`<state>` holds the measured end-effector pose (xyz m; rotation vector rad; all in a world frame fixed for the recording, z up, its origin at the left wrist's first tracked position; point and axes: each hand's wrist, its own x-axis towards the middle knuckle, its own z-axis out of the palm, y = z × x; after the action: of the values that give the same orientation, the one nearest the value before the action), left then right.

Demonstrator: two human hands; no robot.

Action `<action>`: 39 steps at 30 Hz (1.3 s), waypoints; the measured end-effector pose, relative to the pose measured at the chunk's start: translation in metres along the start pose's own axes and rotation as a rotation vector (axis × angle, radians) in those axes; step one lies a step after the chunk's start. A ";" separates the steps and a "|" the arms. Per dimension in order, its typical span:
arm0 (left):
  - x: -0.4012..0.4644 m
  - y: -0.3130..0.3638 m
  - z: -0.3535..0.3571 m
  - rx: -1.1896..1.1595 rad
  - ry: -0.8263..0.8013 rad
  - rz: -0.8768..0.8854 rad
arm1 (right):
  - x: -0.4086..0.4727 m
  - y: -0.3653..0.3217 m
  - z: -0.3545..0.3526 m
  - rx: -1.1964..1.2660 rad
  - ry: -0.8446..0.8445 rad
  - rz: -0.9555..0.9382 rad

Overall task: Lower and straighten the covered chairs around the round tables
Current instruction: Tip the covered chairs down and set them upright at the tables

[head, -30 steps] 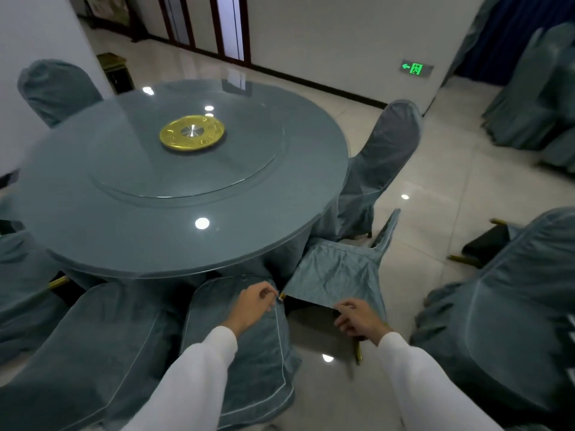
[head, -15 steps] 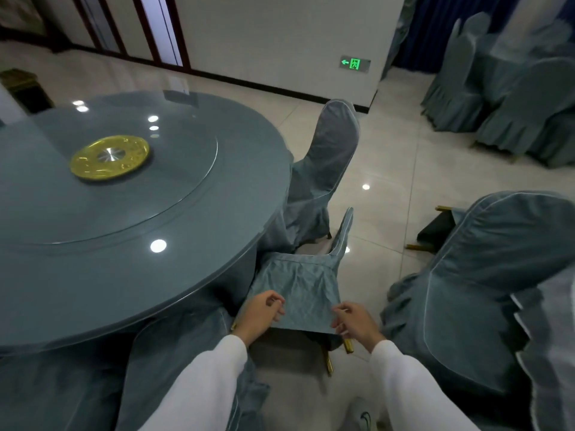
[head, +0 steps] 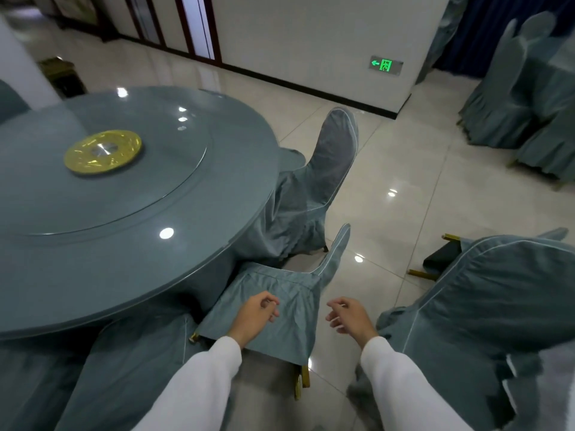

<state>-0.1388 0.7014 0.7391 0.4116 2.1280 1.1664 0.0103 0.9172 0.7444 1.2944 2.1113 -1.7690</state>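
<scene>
Left hand (head: 255, 315): at 6 o'clock in the head view, over the near part of the chair seat; fingers (head: 270, 301) loosely curled, narrow gap to the thumb, nothing held; whether they brush the cloth cannot be told. Right hand (head: 351, 315): just right of the seat's edge, above the floor (head: 404, 194); fingers loosely curled and slightly spread, holding nothing. Covered chair (head: 273, 309): grey-blue cloth, seat tucked against the round table (head: 130, 219) at that table's 4 o'clock, back rising at the far right corner, gold legs showing at the near edge. Second covered chair (head: 329, 163): upright at the table's 3 o'clock, touching its skirt. Third covered chair (head: 485, 309): at 4 o'clock in the view, tipped, gold legs sticking out behind. Gold disc (head: 102, 152): centre of the glass turntable. Green exit sign (head: 385, 64): low on the wall at 1 o'clock.
</scene>
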 end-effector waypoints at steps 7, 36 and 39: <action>0.047 0.019 0.005 -0.024 0.015 0.037 | 0.046 -0.037 -0.011 0.017 -0.027 -0.001; 0.397 0.193 0.100 -0.097 0.259 -0.201 | 0.466 -0.190 -0.216 -0.272 -0.289 -0.122; 0.420 0.209 0.101 -0.133 0.282 -0.211 | 0.495 -0.212 -0.226 -0.322 -0.321 -0.162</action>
<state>-0.3839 1.1120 0.7057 -0.0406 2.2473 1.2929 -0.3448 1.3796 0.7011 0.7266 2.2383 -1.4837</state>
